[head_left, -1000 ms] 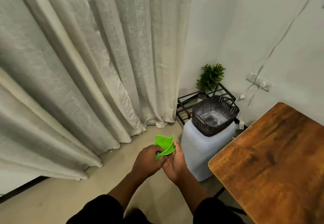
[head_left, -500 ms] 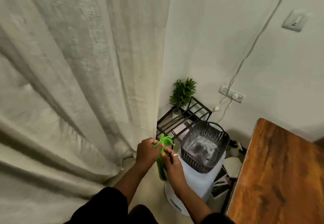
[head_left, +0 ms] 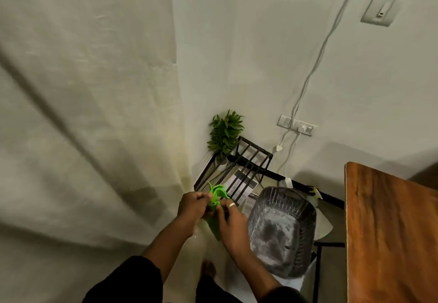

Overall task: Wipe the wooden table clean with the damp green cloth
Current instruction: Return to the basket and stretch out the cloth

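The green cloth is bunched and twisted between both hands, low in the middle of the view, above the floor. My left hand grips its upper part. My right hand, with a ring on one finger, grips the lower part, which hangs down between the hands. The wooden table fills the lower right corner; both hands are well to its left and apart from it.
A dark mesh basket sits on a white cylinder just right of my hands. Behind it stand a black wire rack and a small potted plant. Cables hang from a wall socket. A curtain covers the left.
The view has swung right and closer to the corner. The cloth went from a flat fold to a twisted bunch between both hands, which stay closed on it.
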